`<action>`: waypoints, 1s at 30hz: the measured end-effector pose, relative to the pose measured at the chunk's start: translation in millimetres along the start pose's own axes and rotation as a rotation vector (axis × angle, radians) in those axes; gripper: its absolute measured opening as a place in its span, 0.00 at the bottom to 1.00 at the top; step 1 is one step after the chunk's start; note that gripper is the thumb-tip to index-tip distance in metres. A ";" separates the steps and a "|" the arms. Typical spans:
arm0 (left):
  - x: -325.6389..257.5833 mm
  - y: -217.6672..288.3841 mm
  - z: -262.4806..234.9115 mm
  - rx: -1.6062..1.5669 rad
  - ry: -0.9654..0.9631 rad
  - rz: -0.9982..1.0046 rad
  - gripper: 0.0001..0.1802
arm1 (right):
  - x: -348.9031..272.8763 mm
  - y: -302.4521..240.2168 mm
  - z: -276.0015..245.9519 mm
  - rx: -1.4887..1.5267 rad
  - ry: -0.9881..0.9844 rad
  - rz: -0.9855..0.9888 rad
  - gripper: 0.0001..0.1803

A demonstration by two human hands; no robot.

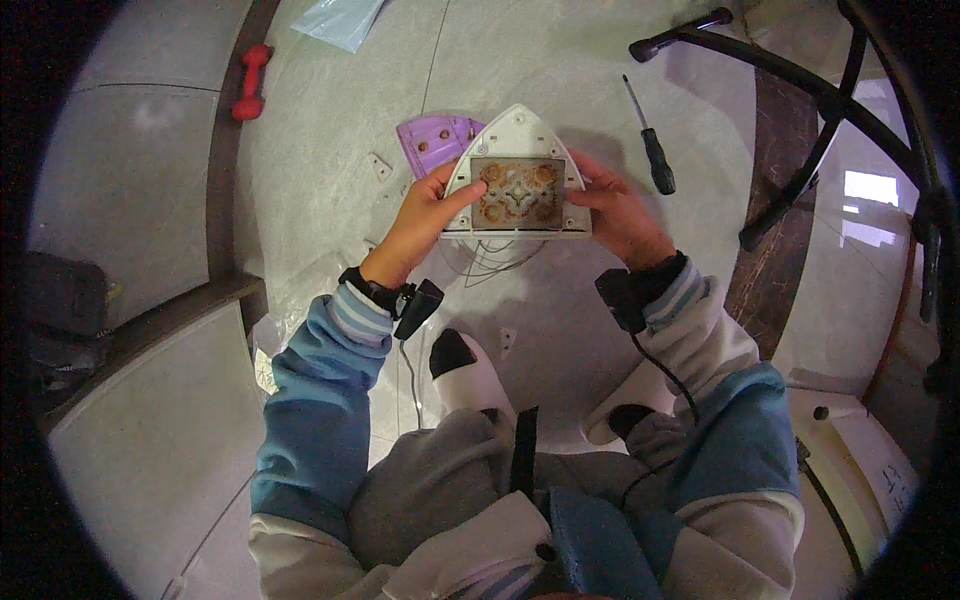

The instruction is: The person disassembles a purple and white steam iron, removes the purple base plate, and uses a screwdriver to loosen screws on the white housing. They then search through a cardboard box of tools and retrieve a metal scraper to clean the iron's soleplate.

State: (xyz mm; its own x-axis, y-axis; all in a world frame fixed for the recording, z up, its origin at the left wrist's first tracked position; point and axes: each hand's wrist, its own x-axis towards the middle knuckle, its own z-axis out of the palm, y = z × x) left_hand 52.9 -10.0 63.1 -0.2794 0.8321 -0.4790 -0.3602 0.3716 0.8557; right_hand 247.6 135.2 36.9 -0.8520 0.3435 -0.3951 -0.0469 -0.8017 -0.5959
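Both hands — the left hand (425, 215) and right hand (615, 215) — grip an opened iron base (517, 175) by its sides above the floor (320, 150), thin wires (495, 258) dangling beneath — a tug could likely snap them, or loose parts drop.

Both forearms extend forward from the lower edge. Left hand (425, 215) and right hand (615, 215) face each other, fingers curled in grip.
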 end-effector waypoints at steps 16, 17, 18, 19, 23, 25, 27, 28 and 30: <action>-1.8 -4.4 -0.9 0.052 -0.067 -0.006 0.20 | -0.1 2.9 -1.1 -0.013 -0.038 -0.016 0.30; -3.1 -3.5 -0.6 0.062 -0.057 -0.008 0.20 | -0.3 2.6 -0.9 -0.024 -0.027 -0.016 0.30; -4.5 -2.6 -0.8 0.046 -0.057 -0.020 0.20 | -0.3 2.4 -0.9 -0.034 -0.021 -0.018 0.30; -6.0 -1.3 -0.9 0.032 -0.058 -0.032 0.21 | -0.9 2.0 -0.7 -0.036 -0.028 -0.018 0.30; -9.3 2.1 -0.9 0.151 -0.081 0.023 0.21 | -2.2 1.6 -0.1 -0.053 -0.024 -0.025 0.29; -10.5 3.4 -1.3 0.168 -0.081 0.035 0.22 | -2.3 1.8 0.7 -0.060 -0.028 -0.032 0.29; -11.8 4.0 -1.7 0.168 -0.086 0.042 0.22 | -2.4 1.4 1.9 -0.058 -0.057 -0.045 0.29; -13.0 4.7 -2.1 0.160 -0.092 0.044 0.22 | -2.9 0.5 2.7 -0.078 -0.072 -0.057 0.29; -13.3 4.7 -2.6 0.151 -0.101 0.061 0.23 | -3.4 -1.5 4.4 -0.109 -0.097 -0.088 0.29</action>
State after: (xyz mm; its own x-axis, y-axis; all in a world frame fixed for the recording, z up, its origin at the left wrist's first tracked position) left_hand 52.6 -20.4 73.1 -0.2034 0.8890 -0.4102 -0.2053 0.3709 0.9057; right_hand 248.2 133.0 42.3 -0.8937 0.3568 -0.2721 -0.0711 -0.7113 -0.6992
